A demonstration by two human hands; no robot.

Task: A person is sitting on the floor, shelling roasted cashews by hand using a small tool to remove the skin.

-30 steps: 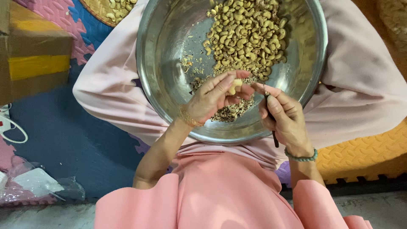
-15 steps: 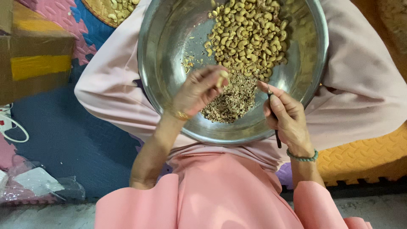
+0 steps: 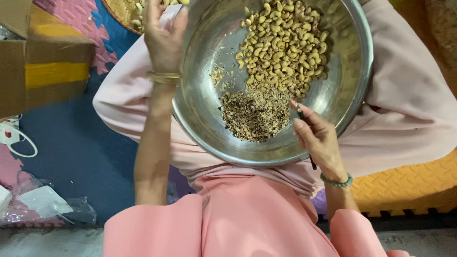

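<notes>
A person seated on a foam-mat floor works over a steel bowl (image 3: pixel 200 109) resting in the lap, where cashew kernels (image 3: pixel 283 45) heap at 12 o'clock above a drift of husk scraps (image 3: pixel 254 114). The right hand (image 3: pixel 316 140) pinches a thin dark pick (image 3: pixel 307 138); the left hand (image 3: pixel 164 35) reaches toward a woven tray (image 3: pixel 121 14) at 10 o'clock, its grip unreadable. The kernels look light, smooth and brittle, best lifted singly between fingertips.

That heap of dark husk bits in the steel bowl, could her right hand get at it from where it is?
Probably yes. The right hand rests at the bowl's near rim, holding a thin dark tool, and the husk heap lies just beside it with nothing between.
</notes>
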